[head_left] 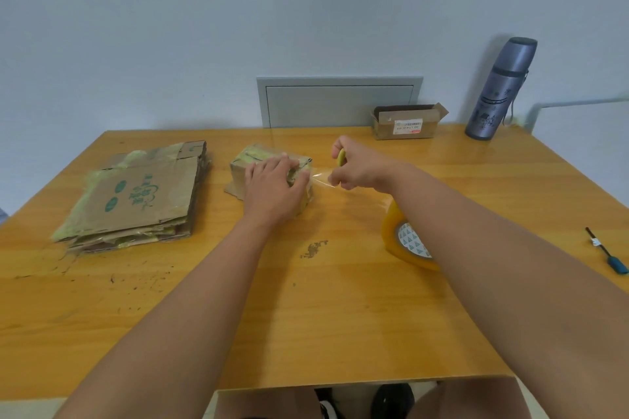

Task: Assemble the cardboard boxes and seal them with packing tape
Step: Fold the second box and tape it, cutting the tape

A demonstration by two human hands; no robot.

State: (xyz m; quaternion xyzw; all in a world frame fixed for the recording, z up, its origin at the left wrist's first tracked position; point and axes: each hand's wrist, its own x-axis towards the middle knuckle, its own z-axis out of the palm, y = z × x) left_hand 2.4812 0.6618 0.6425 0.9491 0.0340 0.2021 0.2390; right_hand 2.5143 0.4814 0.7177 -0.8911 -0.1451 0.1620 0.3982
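Small assembled cardboard box [269, 177], tan with green print and old tape residue, standing mid-table on the orange wooden table [340, 316], a flap jutting out flat at its far-left base. Left hand [272, 187] laid palm-down over the box top, fingers spread and curving over the right edge, pressing down. Strip of clear packing tape [323, 180] stretched taut from the box's right edge to the right hand [357, 168], just beside the box. Right hand clenched, pinching the tape end at the lower fingers and gripping a small yellow object [341, 157] between thumb and forefinger; kind of object not discernible. Roll of yellowish packing tape [406, 240] standing on edge near the right forearm, partly hidden by it. Stack of flattened cardboard boxes [136, 197] with green print, left of the box, well apart. Small open cardboard box with white label [406, 122] at the far table edge. Blue-grey thermos flask [500, 88] upright at the far right corner. Black pen with teal cap [607, 252] lying near the right edge. Grey wall panel [340, 102] behind the table.
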